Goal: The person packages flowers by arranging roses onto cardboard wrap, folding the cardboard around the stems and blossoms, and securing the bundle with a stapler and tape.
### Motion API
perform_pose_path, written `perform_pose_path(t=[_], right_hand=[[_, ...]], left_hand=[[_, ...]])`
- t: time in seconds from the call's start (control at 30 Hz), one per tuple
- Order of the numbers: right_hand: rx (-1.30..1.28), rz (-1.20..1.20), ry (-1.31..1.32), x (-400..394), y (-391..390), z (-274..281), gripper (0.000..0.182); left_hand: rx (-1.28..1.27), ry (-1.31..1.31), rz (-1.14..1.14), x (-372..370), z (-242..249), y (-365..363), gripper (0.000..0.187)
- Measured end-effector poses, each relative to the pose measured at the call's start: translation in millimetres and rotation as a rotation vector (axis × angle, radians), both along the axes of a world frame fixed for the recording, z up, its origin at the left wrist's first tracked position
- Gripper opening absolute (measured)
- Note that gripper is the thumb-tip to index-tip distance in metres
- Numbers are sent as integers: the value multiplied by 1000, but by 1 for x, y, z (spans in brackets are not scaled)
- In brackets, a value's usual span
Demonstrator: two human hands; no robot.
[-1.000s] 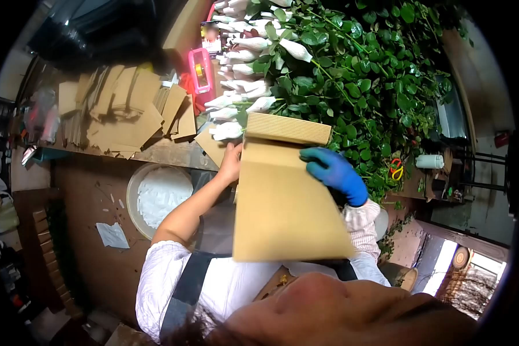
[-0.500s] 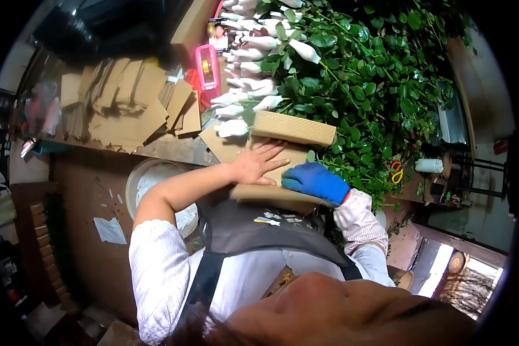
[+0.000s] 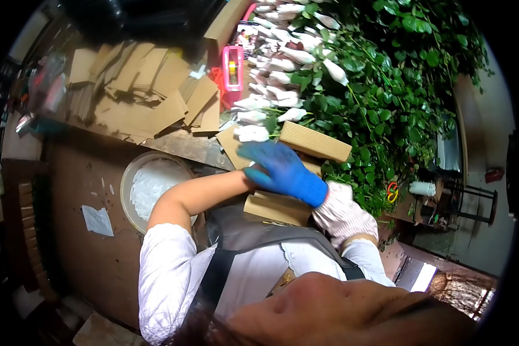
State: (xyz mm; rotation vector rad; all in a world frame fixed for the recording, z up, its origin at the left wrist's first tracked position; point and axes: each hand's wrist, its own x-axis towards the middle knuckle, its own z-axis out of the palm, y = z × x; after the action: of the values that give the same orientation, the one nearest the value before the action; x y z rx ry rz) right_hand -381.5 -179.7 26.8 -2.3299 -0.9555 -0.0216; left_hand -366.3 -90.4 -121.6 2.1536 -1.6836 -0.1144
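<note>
My right hand (image 3: 282, 172), in a blue glove, reaches across my left hand (image 3: 245, 180) with its fingers apart, somewhat blurred. Only the bare wrist edge of my left hand shows; its fingers are hidden behind the glove. Both hands are over a folded sheet of corrugated cardboard (image 3: 316, 142), whose ribbed far flap stands raised. Its near flap (image 3: 277, 209) lies against my dark apron. White-sleeved flower heads (image 3: 251, 134) on leafy green stems lie just beyond the cardboard.
Loose cardboard pieces (image 3: 155, 69) are heaped at the left of the bench, beside a pink tape dispenser (image 3: 232, 69). A bucket of white scraps (image 3: 153, 187) stands below the bench edge. Red-and-yellow scissors (image 3: 392, 192) and a white roll (image 3: 422, 188) are at the right.
My gloved right hand has moved left off the cardboard and over my left hand, covering its fingers. The view has shifted, so the bench things appear farther right.
</note>
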Motion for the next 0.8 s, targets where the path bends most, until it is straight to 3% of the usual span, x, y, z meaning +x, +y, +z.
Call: perform_pose_path(t=[0.1,0.17,0.2,0.3,0.47,0.57,0.63,0.7,0.73,0.77,0.8], right_hand=[[15,-51,-403,71,70,-28,43],[-351,-29,-386,111,114,-45,40],[-479,-105,-441,137,137,-96,41],[-775,-225,-359,162,161,-107,42],[-559,-313,-547,166,144,-88,35],[-721,-188,-325,159,135,-80,34],[-676,-181,-304,153,124,-79,30],[-517,-199,-427,150,102,-86,27],[-510,-117,-497,134,86,-30,30],[-265,-104,-608,119,69,-4,31],[-209,-95,-514,98,52,21,31]], left_hand=[[-11,251,5,-2,5,-1,57],[-48,349,-2,-3,10,-1,56],[-64,399,-12,-3,13,-1,56],[-108,494,-33,-2,20,3,55],[-92,665,-72,2,37,11,54],[-70,760,-94,5,46,14,53],[-284,513,-80,-1,-11,1,59],[-228,475,-55,-1,8,3,61],[-135,404,87,3,68,19,63],[-242,302,165,-4,63,13,59],[-25,270,84,-2,60,13,65]])
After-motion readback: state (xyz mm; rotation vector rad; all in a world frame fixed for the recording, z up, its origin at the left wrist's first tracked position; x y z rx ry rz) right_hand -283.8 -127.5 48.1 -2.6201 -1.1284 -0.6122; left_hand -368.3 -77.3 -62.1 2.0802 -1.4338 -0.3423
